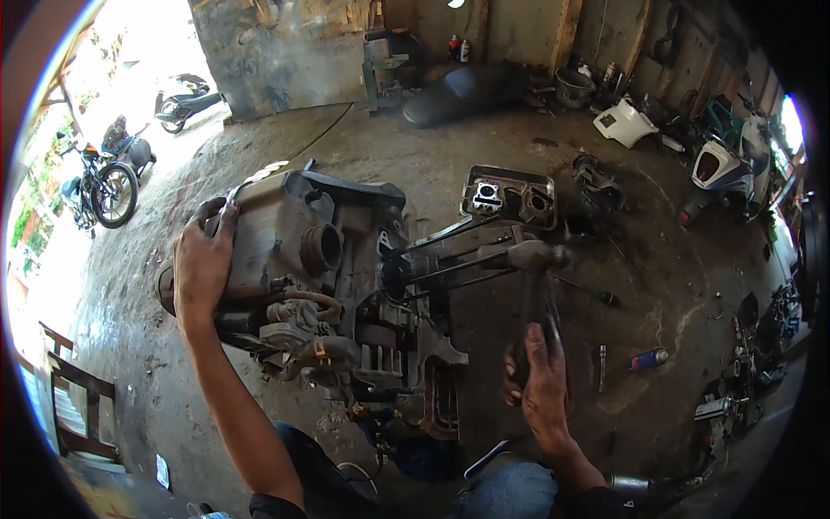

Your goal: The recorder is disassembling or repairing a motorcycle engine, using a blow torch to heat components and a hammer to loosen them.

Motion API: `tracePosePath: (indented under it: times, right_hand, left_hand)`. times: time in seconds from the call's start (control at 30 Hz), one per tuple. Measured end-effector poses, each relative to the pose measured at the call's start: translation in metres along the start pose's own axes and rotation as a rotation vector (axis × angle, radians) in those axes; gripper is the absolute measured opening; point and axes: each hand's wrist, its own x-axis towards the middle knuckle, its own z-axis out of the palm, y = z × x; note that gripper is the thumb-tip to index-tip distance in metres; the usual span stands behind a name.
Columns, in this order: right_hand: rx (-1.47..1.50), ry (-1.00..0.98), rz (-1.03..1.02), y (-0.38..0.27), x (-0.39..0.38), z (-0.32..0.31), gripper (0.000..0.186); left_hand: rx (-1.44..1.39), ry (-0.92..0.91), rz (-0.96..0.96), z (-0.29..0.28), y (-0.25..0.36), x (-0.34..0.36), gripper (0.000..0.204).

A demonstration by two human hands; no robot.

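Observation:
A dirty scooter engine (pixel 268 233) lies on its side in front of me, with long studs (pixel 458 270) sticking out to the right. My left hand (pixel 201 268) grips the far left edge of its casing, fingers curled over the rim. My right hand (pixel 540 376) is closed round the handle of a hammer (pixel 533 290), held upright. The hammer's head appears level with the stud ends; whether it touches them I cannot tell. Behind it sits a metal tray (pixel 554 218) of engine parts, among them a bright metal block (pixel 487 197).
On the floor to the right lie a screwdriver (pixel 603 297), a socket tool (pixel 603 368) and a blue spray can (pixel 648 359). Scooter body parts (pixel 624 124) and a seat (pixel 462 93) line the back. A parked motorcycle (pixel 111 190) stands at the left; a wooden bench (pixel 82 389) is nearer.

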Motion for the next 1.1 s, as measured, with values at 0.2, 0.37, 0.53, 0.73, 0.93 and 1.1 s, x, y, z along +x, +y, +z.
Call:
tracePosePath:
  times: [0.2,0.37,0.53,0.73,0.93,1.1]
  right_hand:
    - [0.031,0.014,0.001,0.004,0.011,0.015,0.060]
    - [-0.089,0.085,0.092,0.018,0.016,0.024,0.049]
    - [-0.144,0.036,0.057,0.013,0.016,0.019,0.045]
    - [-0.518,0.008,-0.128,0.025,0.026,0.006,0.042]
    - [-0.102,0.210,-0.073,0.011,0.017,0.020,0.046]
    - [-0.269,0.052,0.025,0.004,0.013,0.012,0.043]
  left_hand:
    - [0.021,-0.027,-0.028,0.000,0.002,0.000,0.052]
    - [0.024,-0.035,-0.010,0.005,-0.004,0.004,0.052]
    - [-0.027,0.012,0.046,0.010,-0.010,0.004,0.054]
    - [-0.024,-0.026,-0.021,0.005,-0.002,0.002,0.055]
    - [0.047,-0.010,0.028,0.001,0.006,0.000,0.052]
    - [0.045,-0.012,-0.010,0.000,0.000,0.000,0.050]
